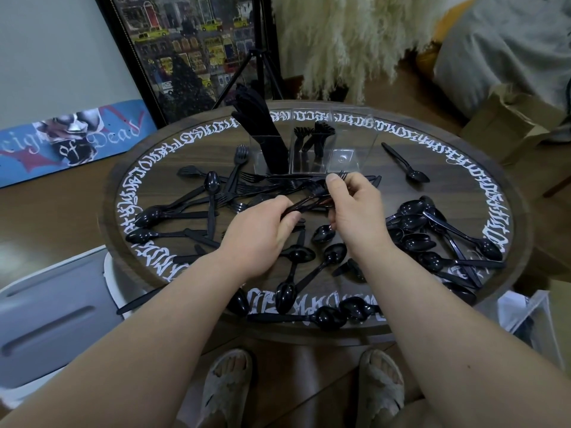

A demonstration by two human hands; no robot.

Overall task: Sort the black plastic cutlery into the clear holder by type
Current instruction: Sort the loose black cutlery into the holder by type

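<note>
Left hand (259, 233): fingers curled round the handle ends of a small bundle of black plastic forks (312, 197), held just in front of the clear holder.
Right hand (355, 208): thumb and fingers pinch the same bundle nearer the tines, which point up toward the holder.
Clear holder (340, 149): glossy transparent plastic, square-walled, three compartments in a row, standing at the far side of the counter.
Holder, left compartment: packed with upright black knives (262, 131).
Holder, middle compartment: a few sorted forks (312, 134), tines up.
Holder, right compartment: only its clear base shows.
Loose forks (238, 177): thin, shiny, tangled with spoons just left of and in front of the holder.
Spoon pile (432, 236): glossy oval bowls, heaped well to the right of the holder, nearer the person.
Single spoon (404, 163): lies alone just right of the holder.
Near spoons (306, 273): scattered in front of the holder, under the wrists.
Counter (482, 193): round, dark wood grain, ringed with white ornate lettering.
Behind the holder: black tripod legs (262, 57), a framed street picture (185, 50), fluffy cream plumes (340, 41).
Left of the holder: a printed skateboard deck (71, 137) against the wall.
Right of the holder: an open cardboard box (509, 125) on the wooden floor.
Below the counter: feet in fuzzy slippers (228, 387).
</note>
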